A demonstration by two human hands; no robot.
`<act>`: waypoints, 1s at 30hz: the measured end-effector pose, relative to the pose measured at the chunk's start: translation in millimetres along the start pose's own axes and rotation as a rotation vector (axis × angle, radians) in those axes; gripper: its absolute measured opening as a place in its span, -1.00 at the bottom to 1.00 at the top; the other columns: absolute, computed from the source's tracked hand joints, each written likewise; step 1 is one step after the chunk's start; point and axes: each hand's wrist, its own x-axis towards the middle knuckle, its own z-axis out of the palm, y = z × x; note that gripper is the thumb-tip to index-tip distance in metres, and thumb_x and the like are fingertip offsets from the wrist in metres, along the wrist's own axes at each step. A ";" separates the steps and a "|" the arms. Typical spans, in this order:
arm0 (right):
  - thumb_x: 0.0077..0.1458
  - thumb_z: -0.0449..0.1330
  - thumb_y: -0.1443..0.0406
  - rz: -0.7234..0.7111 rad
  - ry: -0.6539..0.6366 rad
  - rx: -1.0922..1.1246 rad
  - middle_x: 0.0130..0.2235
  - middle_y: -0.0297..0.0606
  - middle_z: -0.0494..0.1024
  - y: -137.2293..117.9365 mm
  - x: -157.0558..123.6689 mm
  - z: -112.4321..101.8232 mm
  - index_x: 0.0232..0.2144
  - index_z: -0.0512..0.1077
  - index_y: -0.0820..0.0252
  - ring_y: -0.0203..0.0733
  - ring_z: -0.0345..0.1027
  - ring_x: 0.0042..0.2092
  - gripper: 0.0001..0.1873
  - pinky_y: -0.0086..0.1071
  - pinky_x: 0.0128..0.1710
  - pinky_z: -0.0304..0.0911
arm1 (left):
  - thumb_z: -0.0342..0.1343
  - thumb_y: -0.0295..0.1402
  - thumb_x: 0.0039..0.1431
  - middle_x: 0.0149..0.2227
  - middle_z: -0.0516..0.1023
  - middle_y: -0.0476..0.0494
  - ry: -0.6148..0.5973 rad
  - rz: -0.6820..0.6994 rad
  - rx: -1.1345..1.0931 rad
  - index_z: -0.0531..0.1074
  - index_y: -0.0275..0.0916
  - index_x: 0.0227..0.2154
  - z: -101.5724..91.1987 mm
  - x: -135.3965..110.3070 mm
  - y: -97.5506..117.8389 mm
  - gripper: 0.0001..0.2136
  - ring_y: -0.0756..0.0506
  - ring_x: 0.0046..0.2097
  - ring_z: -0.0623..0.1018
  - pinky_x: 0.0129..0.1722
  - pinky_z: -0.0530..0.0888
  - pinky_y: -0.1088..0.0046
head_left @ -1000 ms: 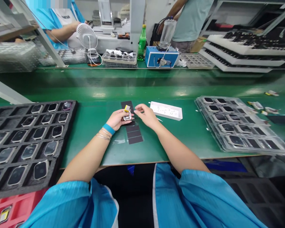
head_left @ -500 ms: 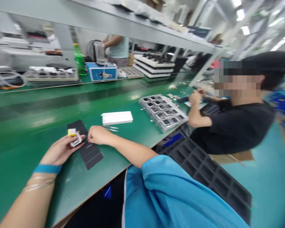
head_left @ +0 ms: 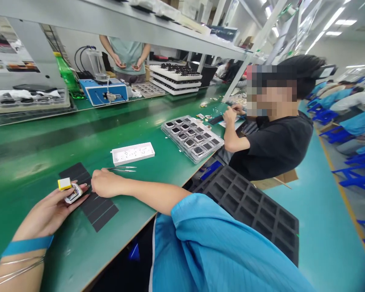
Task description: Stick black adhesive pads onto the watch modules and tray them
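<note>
My left hand (head_left: 50, 207) is at the lower left, closed on a small white watch body (head_left: 73, 194) with a yellow block (head_left: 64, 183) on it. It hovers over a strip of dark rectangular pads (head_left: 89, 198) on the green bench (head_left: 33, 162). My right hand (head_left: 105, 182) rests on the bench beside the pads, fingers curled into a loose fist; what it holds, if anything, is hidden. A pair of tweezers (head_left: 121, 168) lies just beyond it, in front of a shallow white tray (head_left: 133, 153) of tiny parts.
A clear blister tray (head_left: 191, 137) of watch bodies lies to the right. A co-worker in a black shirt (head_left: 273, 142) sits there working. An empty black foam tray (head_left: 249, 202) sits below the bench edge. A blue machine (head_left: 105, 91) and another person stand across the bench.
The view has swung far to the right, off the left foam tray and onto the co-worker. My right hand dropped from beside the watch body to the bench. The left hand kept its hold.
</note>
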 end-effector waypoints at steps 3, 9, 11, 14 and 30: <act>0.21 0.16 0.35 0.041 -0.036 0.017 0.00 0.02 0.42 -4.9 -5.7 -4.0 -0.30 0.45 0.33 0.07 0.31 0.00 -0.89 -0.17 -0.12 0.36 | 0.09 -0.48 0.12 -0.30 0.66 -0.03 -0.002 -0.003 0.027 0.56 -0.12 -0.48 0.9 -1.0 0.8 -0.81 -0.15 0.08 0.54 -0.22 0.65 0.45; 0.27 0.08 0.35 -0.027 -0.020 0.049 0.01 -0.07 0.40 -6.8 -16.3 -18.2 -0.30 0.42 0.25 0.04 0.27 0.00 -0.87 -0.04 -0.06 0.32 | 0.11 -0.48 0.09 -0.32 0.66 -0.01 -0.039 0.003 0.028 0.56 -0.10 -0.45 -1.3 3.0 -1.4 -0.83 -0.11 -0.08 0.61 -0.23 0.65 0.43; 0.28 0.09 0.32 -0.056 0.074 0.089 -0.01 -0.11 0.41 -3.9 -16.2 -23.1 -0.33 0.42 0.22 0.04 0.26 0.00 -0.85 -0.04 -0.02 0.28 | 0.13 -0.51 0.04 -0.31 0.65 -0.01 -0.038 0.026 0.019 0.54 -0.13 -0.45 -2.5 6.3 -2.3 -0.85 -0.11 -0.14 0.61 -0.26 0.65 0.42; 0.27 0.11 0.32 -0.113 0.283 0.187 -0.04 -0.13 0.44 -1.4 -15.9 -29.7 -0.37 0.43 0.21 -0.03 0.26 0.03 -0.84 -0.12 0.07 0.21 | 0.16 -0.56 -0.02 -0.29 0.65 -0.02 -0.055 0.066 -0.037 0.53 -0.19 -0.39 -2.5 7.0 -4.3 -0.84 -0.07 -0.22 0.60 -0.27 0.64 0.41; -0.15 0.35 0.16 -0.010 0.420 0.939 -0.41 -0.29 0.55 4.5 -11.3 -1.3 -0.52 0.36 0.19 -0.21 0.43 -0.32 -0.71 -0.28 -0.19 0.34 | 0.29 -0.49 -0.13 -0.45 0.56 -0.10 -0.018 0.195 -0.073 0.52 -0.34 -0.30 8.4 -2.6 -14.2 -0.76 -0.03 -0.44 0.57 -0.44 0.57 0.45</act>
